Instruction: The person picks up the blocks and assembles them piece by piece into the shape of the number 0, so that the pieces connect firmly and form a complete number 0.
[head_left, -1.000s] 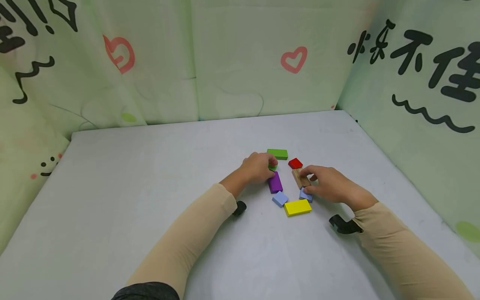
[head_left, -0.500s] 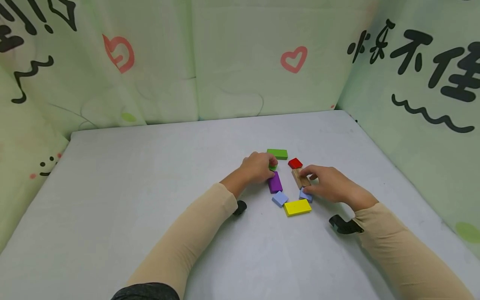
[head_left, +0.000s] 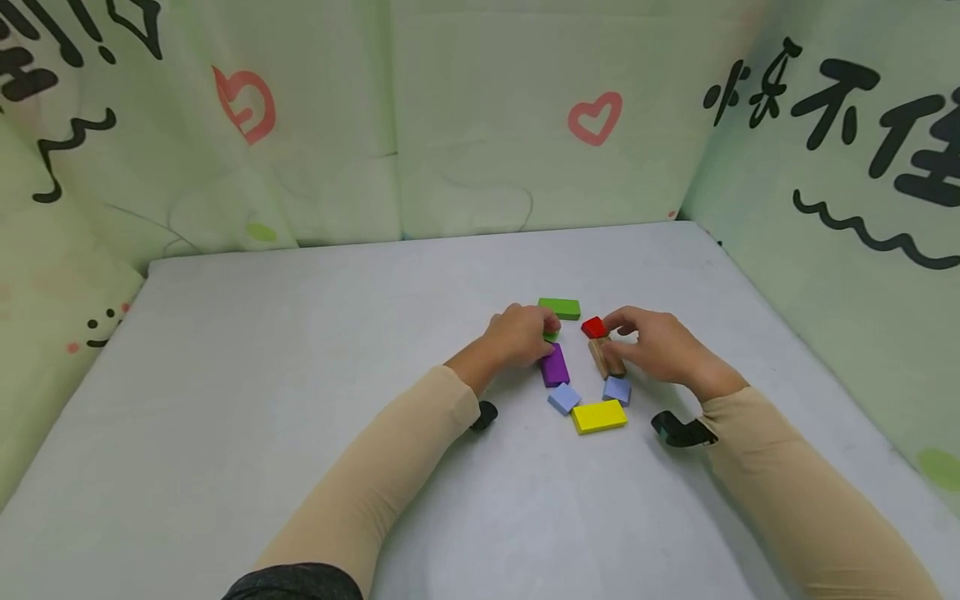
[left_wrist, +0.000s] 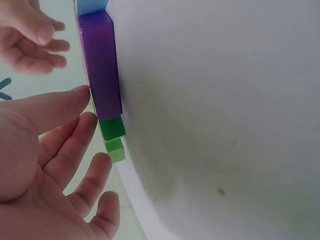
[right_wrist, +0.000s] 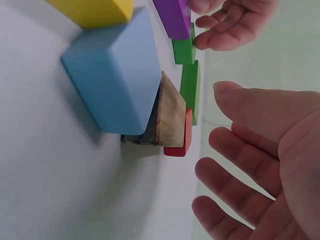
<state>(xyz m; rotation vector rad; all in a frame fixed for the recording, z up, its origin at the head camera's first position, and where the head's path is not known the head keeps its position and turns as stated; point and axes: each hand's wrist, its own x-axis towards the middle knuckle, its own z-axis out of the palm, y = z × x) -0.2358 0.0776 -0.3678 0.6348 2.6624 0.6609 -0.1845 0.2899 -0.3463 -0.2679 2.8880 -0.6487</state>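
Note:
In the head view my left hand (head_left: 520, 335) stays low beside the purple block (head_left: 555, 367) and a small green block (head_left: 551, 337), which its fingers partly cover. From the left wrist, the thumb and index fingertips show at the purple block's edge, fingers loosely bent with nothing gripped between them. Over the right side of the block ring, my right hand (head_left: 663, 346) has its fingertips at the red block (head_left: 594, 327) and the wooden block (head_left: 606, 358). Seen from the right wrist, its fingers are apart and hold nothing. A blue block (right_wrist: 112, 75) touches the wooden one.
A yellow block (head_left: 599, 417) lies at the near side, between two light blue blocks. A longer green block (head_left: 559, 308) lies at the far side. The white table (head_left: 300, 375) is bordered by green printed cloth (head_left: 487, 125) at the back and sides.
My right hand has lifted off the blue and wooden blocks and shifted away from me toward the red block. My left hand has stayed in place.

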